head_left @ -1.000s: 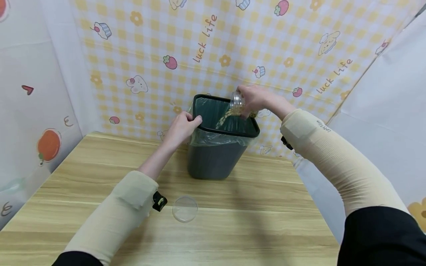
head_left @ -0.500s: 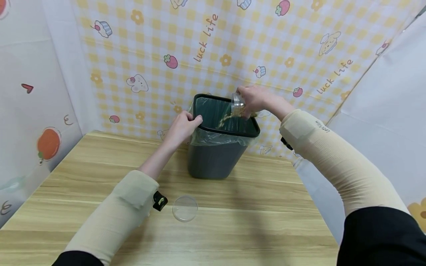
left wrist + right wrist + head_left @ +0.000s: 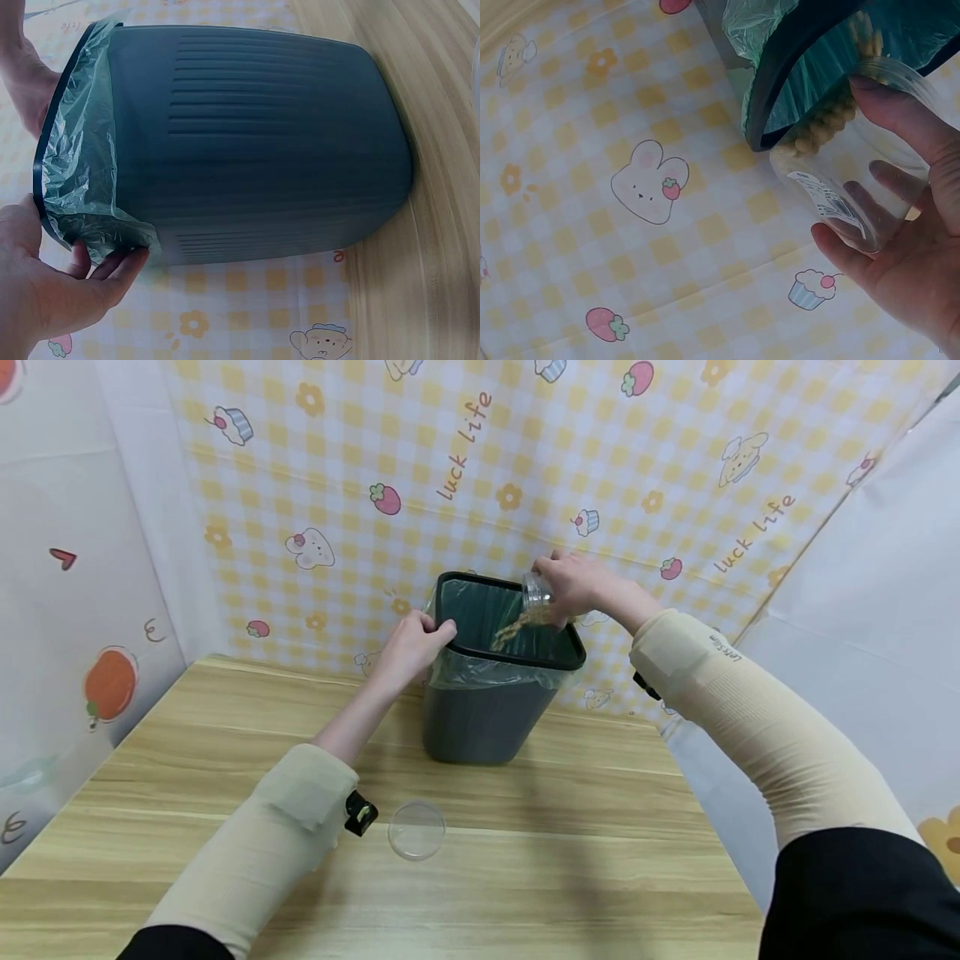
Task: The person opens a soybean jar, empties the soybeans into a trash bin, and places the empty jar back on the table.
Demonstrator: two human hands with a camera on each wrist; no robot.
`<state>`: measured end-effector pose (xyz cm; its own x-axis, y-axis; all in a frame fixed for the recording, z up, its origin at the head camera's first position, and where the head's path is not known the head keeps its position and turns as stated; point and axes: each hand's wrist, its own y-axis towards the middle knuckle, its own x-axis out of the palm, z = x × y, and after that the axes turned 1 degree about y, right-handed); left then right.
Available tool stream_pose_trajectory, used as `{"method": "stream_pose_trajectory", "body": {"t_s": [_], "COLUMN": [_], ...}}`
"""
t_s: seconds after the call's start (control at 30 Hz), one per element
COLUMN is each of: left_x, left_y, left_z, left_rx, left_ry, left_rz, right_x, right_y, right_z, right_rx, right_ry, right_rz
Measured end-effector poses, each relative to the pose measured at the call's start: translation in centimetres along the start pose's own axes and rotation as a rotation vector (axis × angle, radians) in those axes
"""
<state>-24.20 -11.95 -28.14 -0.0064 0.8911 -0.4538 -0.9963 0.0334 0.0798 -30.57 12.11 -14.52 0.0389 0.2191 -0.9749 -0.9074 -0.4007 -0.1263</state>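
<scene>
A dark grey trash bin [image 3: 480,718] with a black rim and a translucent green liner bag [image 3: 82,161] stands on the table against the back cloth. My left hand [image 3: 414,646] grips the bin's left rim, thumb on top and fingers on the bag outside. Over the right side of the opening, my right hand [image 3: 576,587] holds a clear jar [image 3: 840,180] tipped on its side, mouth toward the bin. Small yellowish, bean-like pieces [image 3: 821,131] lie along the jar's lower wall and stream from its mouth into the bin. The bin's bottom inside is hidden.
A clear round lid [image 3: 417,831] lies on the wood-grain table [image 3: 480,893] in front of the bin, near the left forearm. A yellow checked cloth [image 3: 450,460] hangs right behind the bin. White sheets [image 3: 847,635] hang at both sides.
The right hand and jar have shifted very slightly to the right and down. Pieces keep falling from the jar, fewer showing inside it. The left hand and bin have stayed in place.
</scene>
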Motion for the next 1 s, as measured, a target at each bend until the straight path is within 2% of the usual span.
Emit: {"method": "stream_pose_trajectory", "body": {"t_s": [0.7,1.0], "left_x": [-0.04,-0.05], "left_y": [-0.04,-0.01], "left_z": [-0.06,-0.04], "left_rx": [0.004,-0.001], "left_ry": [-0.005,-0.006], "left_rz": [0.002,-0.002], "right_x": [0.5,0.66], "right_y": [-0.21,-0.21], "right_z": [0.15,0.08], "right_rx": [-0.045,-0.102], "right_ry": [-0.093,-0.142], "right_rz": [0.039,0.072]}}
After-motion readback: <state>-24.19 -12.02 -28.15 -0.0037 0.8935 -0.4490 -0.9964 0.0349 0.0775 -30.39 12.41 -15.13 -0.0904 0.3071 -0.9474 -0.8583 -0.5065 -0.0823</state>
